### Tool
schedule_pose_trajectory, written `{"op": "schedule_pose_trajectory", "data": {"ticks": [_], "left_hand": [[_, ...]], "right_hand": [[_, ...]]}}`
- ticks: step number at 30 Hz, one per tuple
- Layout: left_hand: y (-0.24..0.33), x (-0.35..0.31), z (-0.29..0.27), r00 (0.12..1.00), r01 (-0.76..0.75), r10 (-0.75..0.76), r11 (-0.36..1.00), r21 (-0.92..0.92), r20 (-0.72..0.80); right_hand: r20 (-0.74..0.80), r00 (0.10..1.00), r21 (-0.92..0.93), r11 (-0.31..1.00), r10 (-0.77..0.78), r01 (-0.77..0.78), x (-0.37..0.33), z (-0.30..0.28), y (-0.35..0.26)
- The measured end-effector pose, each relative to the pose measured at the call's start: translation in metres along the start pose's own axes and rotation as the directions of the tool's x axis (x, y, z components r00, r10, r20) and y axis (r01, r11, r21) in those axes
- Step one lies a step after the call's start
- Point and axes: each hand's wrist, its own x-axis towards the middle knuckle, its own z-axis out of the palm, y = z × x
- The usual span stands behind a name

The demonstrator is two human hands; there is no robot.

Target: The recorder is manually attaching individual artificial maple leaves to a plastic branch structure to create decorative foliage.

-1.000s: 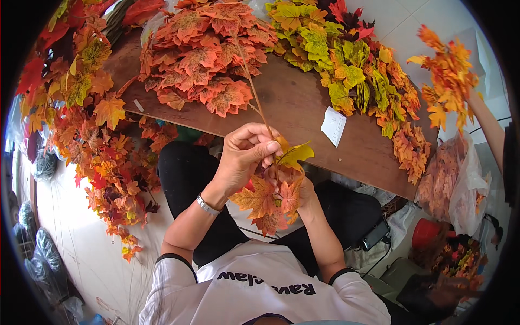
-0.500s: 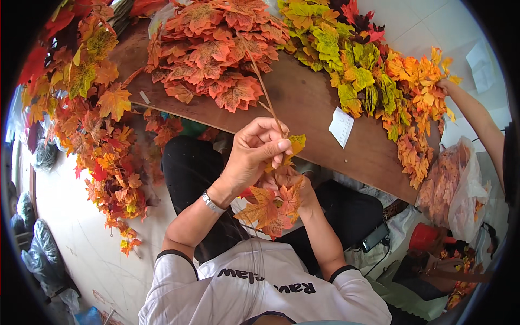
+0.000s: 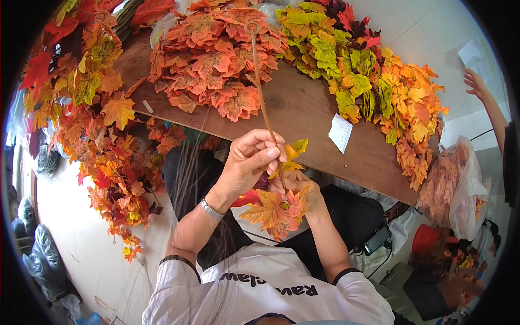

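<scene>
My left hand (image 3: 250, 162) pinches a thin brown artificial stem (image 3: 261, 95) between thumb and fingers. The stem rises away from me over the table and ends in a small loop. Lower down, my right hand (image 3: 298, 189) closes around the stem's near part, close to the left hand; its fingertips are partly hidden. Artificial maple leaves surround this grip: an orange spray (image 3: 275, 211) hangs below it, a yellow leaf (image 3: 295, 153) sticks up above it, and a red one shows by my left wrist.
Orange-red leaves (image 3: 216, 59) lie piled on the brown table (image 3: 303, 108), beside a white paper slip (image 3: 340, 132). Yellow-green leaves (image 3: 325, 54) and orange leaves (image 3: 414, 97) line its right side. More leaf garlands (image 3: 111, 141) hang left. Another person's hand (image 3: 476, 84) is at far right.
Both hands have come slightly toward me, and the stem stands more upright, its looped end now clear. The other person's hand has left the orange leaves and moved up and right.
</scene>
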Motion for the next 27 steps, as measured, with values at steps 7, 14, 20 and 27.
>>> {"op": "schedule_pose_trajectory", "data": {"ticks": [7,14,20,27], "left_hand": [[0.000,0.003,0.001,0.998,0.000,0.000,1.000,0.001,-0.059],[0.002,0.007,-0.004,0.998,-0.046,0.044,0.998,-0.035,-0.050],[0.000,0.012,-0.007,0.999,-0.036,0.036,0.999,0.014,-0.028],[-0.003,0.008,-0.005,0.994,-0.049,0.058,0.993,0.106,-0.092]], "right_hand": [[0.016,1.000,-0.010,1.000,-0.022,0.022,-0.003,0.002,-0.005],[-0.082,0.981,-0.067,0.983,-0.175,0.170,-0.006,0.014,-0.018],[-0.200,0.926,-0.040,0.947,-0.319,0.318,-0.007,0.015,-0.015],[-0.241,0.937,0.042,0.962,-0.254,0.272,-0.010,0.024,-0.021]]}}
